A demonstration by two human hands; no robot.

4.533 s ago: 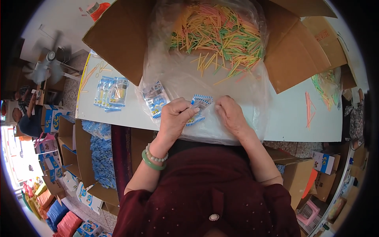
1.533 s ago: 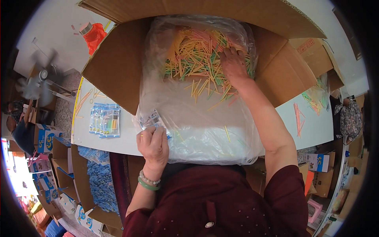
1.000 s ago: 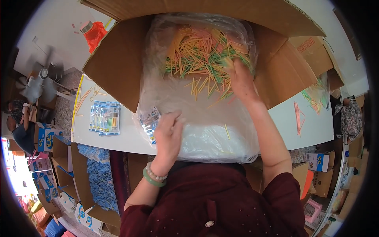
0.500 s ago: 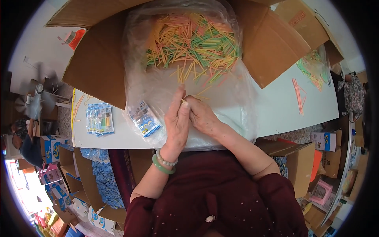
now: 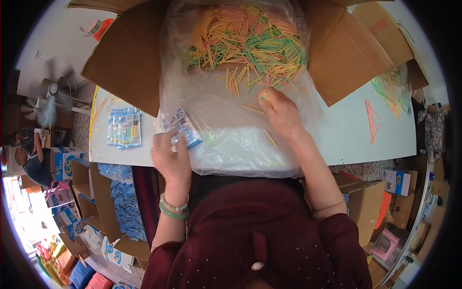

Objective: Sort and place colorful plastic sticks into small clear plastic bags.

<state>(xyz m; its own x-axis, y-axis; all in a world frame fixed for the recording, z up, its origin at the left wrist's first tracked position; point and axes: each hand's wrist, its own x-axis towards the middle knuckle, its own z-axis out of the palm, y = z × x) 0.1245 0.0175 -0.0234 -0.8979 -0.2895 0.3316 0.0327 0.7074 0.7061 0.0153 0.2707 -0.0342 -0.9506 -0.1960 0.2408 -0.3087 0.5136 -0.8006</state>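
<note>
My right hand (image 5: 284, 113) is closed, with yellow-green ends of thin coloured sticks (image 5: 264, 97) showing at its thumb and forefinger. It hovers over a clear plastic bag (image 5: 211, 103) spread on the table. My left hand (image 5: 172, 161), fingers apart, is at the lower left edge of a blue and white packet (image 5: 188, 129); whether it touches the packet I cannot tell. Ahead of both hands, a heap of pink, yellow and green sticks (image 5: 245, 41) fills the bag inside an open cardboard box (image 5: 125, 58). Several loose sticks (image 5: 233, 82) lie in front of the heap.
More filled packets (image 5: 124, 129) lie at the left of the white table (image 5: 344, 139), near loose sticks. Pink sticks (image 5: 371, 121) and another bag of sticks (image 5: 392, 91) are on the right. Cartons with blue packaging (image 5: 126, 202) stand lower left; a fan (image 5: 50, 91) is beyond.
My hands, together before, have parted. The left has moved left and back to the packet; the right has moved right with the sticks. The view has shifted slightly.
</note>
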